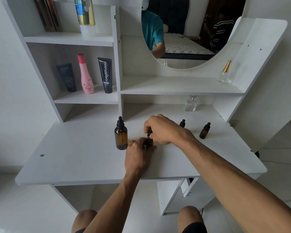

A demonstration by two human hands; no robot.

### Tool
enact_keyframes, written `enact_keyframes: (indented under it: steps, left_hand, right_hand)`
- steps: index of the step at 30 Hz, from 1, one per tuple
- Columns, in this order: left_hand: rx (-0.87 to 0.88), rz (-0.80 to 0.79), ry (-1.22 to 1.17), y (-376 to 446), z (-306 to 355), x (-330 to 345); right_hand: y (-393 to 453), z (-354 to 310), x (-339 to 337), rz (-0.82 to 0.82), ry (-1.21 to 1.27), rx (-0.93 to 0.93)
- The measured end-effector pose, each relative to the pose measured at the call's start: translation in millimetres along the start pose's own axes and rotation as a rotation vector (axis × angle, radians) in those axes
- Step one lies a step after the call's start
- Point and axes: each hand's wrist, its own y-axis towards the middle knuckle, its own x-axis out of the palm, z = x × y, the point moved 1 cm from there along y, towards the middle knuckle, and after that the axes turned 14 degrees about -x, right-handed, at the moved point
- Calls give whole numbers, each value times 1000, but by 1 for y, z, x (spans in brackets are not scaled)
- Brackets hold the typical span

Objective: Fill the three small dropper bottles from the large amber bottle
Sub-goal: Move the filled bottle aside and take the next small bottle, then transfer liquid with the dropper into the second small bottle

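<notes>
Four amber glass bottles with black dropper caps stand before you: one large amber bottle (121, 138), upright at the left of your hands, and three small ones. Two of the small dropper bottles stand upright and capped to the right, one (182, 123) half hidden behind your right wrist, the other (204, 131) just beyond it and free of any contact. The third small dropper bottle (149, 137) sits on the tabletop between your two hands, mostly covered by them. Your left hand (139, 154) curls around its lower body; your right hand (163, 129) pinches its black cap from above. Whether the cap is seated or loosened cannot be told.

The surface is a white laminate dressing table (84, 162), its top matte, with a small screw hole near the left edge. Behind rises a white shelf unit carrying three cosmetic containers in one compartment: a dark tube (67, 77), a pink bottle with a red cap (86, 74) and a black tube (106, 75). Two clear glass perfume bottles stand at the right, one with a gold neck (224, 72) on the upper ledge, one square (190, 103) beneath it. A round mirror (191, 31) reflects a bed. The walls and floor are white.
</notes>
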Motion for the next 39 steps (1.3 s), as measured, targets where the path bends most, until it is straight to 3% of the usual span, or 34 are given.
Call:
enact_keyframes:
  steps: [5,10,13,22,39]
  left_hand:
    - [-3,6,0,1,-1,0]
    - [-6,12,-4,1,-1,0]
    - [-9,15,-8,1,-2,0]
    - [3,8,-5,1,-2,0]
    - [-2,13,16,-4,4,-4]
  right_hand:
    - [-6,10,-15,119,97,-40]
    - [-28,36,-16,524,247,77]
    - [-41,54,8,654,262,194]
    - [-56,74,98,726,323,269]
    - [-53,77,118,751,273,275]
